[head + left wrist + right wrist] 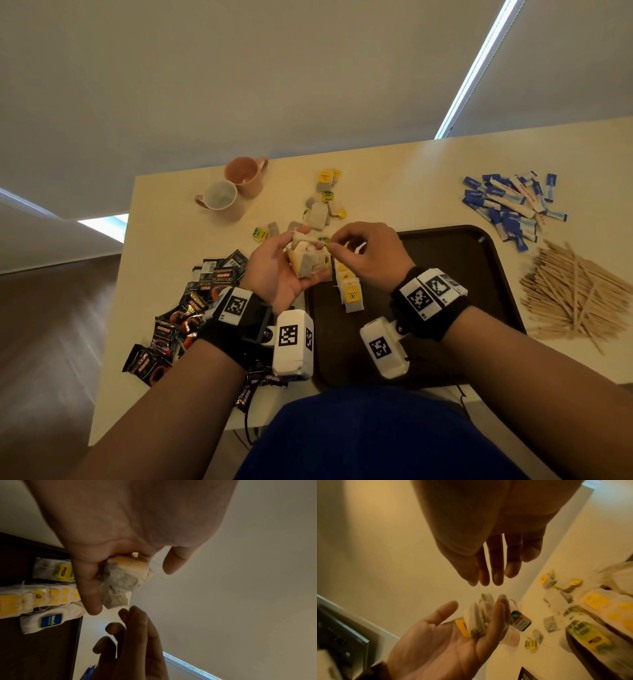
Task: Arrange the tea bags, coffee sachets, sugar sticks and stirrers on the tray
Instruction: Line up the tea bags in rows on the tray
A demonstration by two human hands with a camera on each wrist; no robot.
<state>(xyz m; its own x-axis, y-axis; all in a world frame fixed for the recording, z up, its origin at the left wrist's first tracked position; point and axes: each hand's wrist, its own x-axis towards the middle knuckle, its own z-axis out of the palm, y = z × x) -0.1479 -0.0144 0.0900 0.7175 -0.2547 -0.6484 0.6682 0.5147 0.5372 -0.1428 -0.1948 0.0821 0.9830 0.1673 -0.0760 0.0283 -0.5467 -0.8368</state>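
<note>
**A:** ok, head view first. The brown tray (479, 260) is my landmark. The left hand (281, 270) is palm-up over the tray's left rim, its grip curled round a bunch of tea bags (308, 260). The right hand (366, 253) is over the tray's far-left corner, fingertips pinched together just beside that bunch, though I can't tell what's between them. A row of yellow-tagged tea bags (349, 287) lies on the tray's left part.

**B:** and the other stuff?

**A:** Loose tea bags (318, 212) are on the worktop (394, 164) just beyond the tray, coffee sachets (191, 308) left of it, blue sugar sticks (510, 205) past its far-right corner, wooden stirrers (568, 294) right of it. Two pink mugs (233, 188) are well apart to the far left.

**B:** left wrist view?

**A:** Left hand (120, 527) has fingers wrapped round the tea bag bunch (123, 574), the row (39, 599) on the tray (34, 649) beside it. The right hand's fingers (130, 635) are close by.

**B:** right wrist?

**A:** Right hand (488, 534) shows fingers pointing toward the left hand (440, 642), which cups the bunch (481, 615). Whether it holds anything I can't tell here.
</note>
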